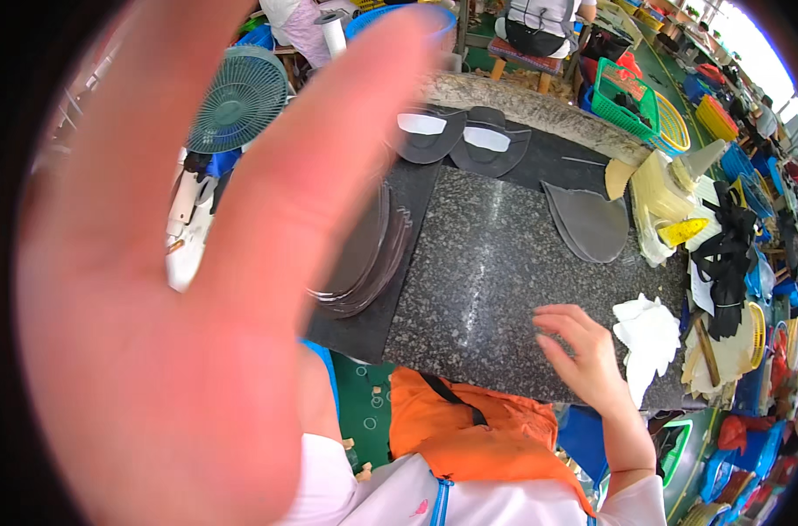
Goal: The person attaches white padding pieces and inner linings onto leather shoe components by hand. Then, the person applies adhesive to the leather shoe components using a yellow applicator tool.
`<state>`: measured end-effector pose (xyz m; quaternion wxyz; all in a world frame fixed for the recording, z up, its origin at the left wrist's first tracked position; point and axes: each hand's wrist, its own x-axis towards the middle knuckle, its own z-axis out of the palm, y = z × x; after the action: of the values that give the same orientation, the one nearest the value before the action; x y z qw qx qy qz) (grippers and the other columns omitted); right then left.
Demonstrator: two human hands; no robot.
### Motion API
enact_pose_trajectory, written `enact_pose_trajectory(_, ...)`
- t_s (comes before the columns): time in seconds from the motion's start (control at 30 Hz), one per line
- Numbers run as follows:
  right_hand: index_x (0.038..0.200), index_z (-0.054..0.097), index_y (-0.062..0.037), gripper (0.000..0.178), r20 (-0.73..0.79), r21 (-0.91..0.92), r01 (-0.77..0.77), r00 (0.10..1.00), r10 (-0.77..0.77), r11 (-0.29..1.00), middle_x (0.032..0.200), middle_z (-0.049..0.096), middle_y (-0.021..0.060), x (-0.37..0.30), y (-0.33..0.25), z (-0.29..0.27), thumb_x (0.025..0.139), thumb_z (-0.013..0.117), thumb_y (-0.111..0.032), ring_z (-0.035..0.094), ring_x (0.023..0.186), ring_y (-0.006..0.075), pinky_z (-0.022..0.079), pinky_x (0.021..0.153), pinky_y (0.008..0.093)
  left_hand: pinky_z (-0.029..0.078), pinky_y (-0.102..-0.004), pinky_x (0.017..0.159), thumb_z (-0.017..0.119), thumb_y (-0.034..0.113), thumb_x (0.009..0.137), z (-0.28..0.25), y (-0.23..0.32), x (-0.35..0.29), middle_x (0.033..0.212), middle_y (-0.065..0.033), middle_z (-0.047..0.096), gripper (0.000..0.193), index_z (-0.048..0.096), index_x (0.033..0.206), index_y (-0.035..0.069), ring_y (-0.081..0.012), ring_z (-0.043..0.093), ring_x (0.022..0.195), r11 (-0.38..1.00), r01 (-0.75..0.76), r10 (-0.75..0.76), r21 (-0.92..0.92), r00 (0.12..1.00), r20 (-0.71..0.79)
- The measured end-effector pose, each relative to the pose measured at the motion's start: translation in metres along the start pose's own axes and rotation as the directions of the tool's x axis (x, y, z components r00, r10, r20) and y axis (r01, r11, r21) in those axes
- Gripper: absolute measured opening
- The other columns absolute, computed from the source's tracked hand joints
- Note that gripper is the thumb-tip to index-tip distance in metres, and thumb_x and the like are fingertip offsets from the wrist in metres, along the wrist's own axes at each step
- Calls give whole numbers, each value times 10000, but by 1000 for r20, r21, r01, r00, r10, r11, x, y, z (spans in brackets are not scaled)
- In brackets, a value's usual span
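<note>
My left hand (180,351) is raised very close in front of the view, large and blurred, with its fingers spread and nothing seen in them. It hides much of the left side. My right hand (585,355) hovers at or just over the near right part of a speckled dark stone slab (469,254), fingers loosely bent and apart, holding nothing visible. Beside it lie crumpled white pieces (649,335). Farther up the slab are overlapping dark grey rounded sheet pieces (589,223). A stack of similar dark pieces (364,263) sits left of the slab, partly hidden by my left hand.
Two dark pieces with white patches (486,138) lie at the back. To the right stand a cloudy plastic container (666,188), a yellow object (683,232) and black straps (725,254). A green fan (238,101) is at left; a green basket (625,101) and a seated person (543,22) are beyond.
</note>
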<state>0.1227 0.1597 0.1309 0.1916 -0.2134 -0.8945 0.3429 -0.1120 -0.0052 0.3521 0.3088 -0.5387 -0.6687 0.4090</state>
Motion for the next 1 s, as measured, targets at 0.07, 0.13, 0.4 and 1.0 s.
enact_pose_trajectory(0.07,1006,657,-24,188,4,7,93,996,-93,996,1081,652,140,2,-5,-1,822,679,-56,660,933,329,549,769,373,312,-593,1104,643,442,863,3,-11,4,1531,-303,206,892,209,1503,-1,-484,253,1395,993,24,-34,-117,996,-81)
enact_pose_trajectory(0.13,992,661,-22,176,15,-14,55,998,-54,998,1050,661,146,-1,-12,-6,820,681,-57,660,938,329,551,778,374,319,-588,1099,640,439,865,14,-22,-10,1528,-300,214,883,213,1502,0,-479,264,1389,974,59,-100,-217,978,-184)
enact_pose_trajectory(0.4,952,671,-34,124,57,-40,52,997,-49,998,976,671,129,35,31,6,852,642,-102,666,906,304,549,783,384,349,-571,1080,625,424,875,36,-6,22,1517,-285,243,846,228,1496,8,-461,306,1365,788,213,-479,-577,801,-358)
enact_pose_trajectory(1.0,883,685,-86,153,-24,-652,244,939,-342,717,869,688,102,224,161,5,786,567,-90,668,862,289,543,746,398,417,-532,1036,592,390,897,63,24,63,1492,-252,311,766,261,1483,24,-420,400,1312,113,-328,-732,-938,611,-302)
